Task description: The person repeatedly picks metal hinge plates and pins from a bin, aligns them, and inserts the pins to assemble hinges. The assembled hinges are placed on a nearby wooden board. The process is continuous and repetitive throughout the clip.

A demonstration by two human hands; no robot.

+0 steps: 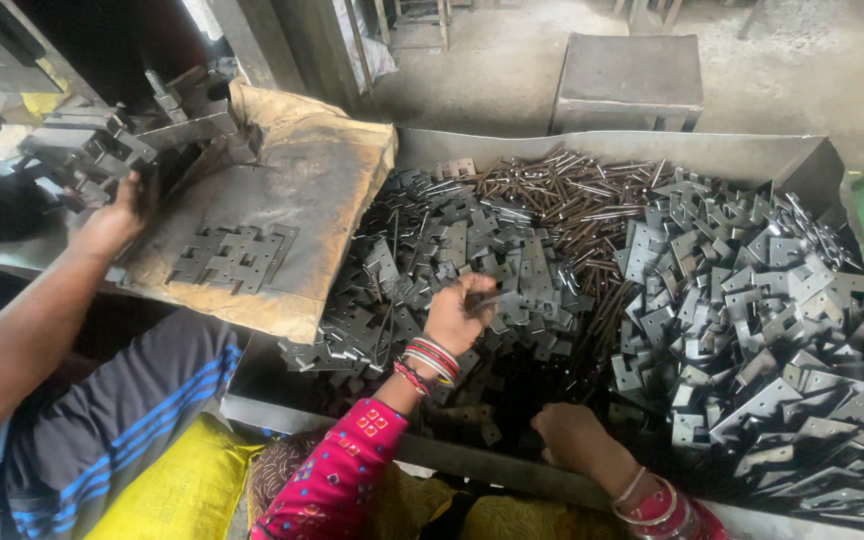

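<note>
Head view: left hand (pixel 459 312), bangles at the wrist, is clenched on a thin metal pin (pixel 492 298) above the middle of the metal tray (pixel 592 148). Right hand (pixel 570 434) rests low at the tray's near rim, grip not discernible. Hinge plates (pixel 752 320) fill the tray

I am in a small metal workshop. In front of me a wide sheet-metal tray (pixel 612 148) is heaped with stamped grey hinge plates (pixel 752 320) and a pile of thin dark steel pins (pixel 572 200). To my left a worn, padded work board (pixel 322 190) carries a few assembled hinges (pixel 232 255). Beyond the tray lie a rough, dusty concrete floor (pixel 802 70) and a plain metal stool (pixel 627 80).
</note>
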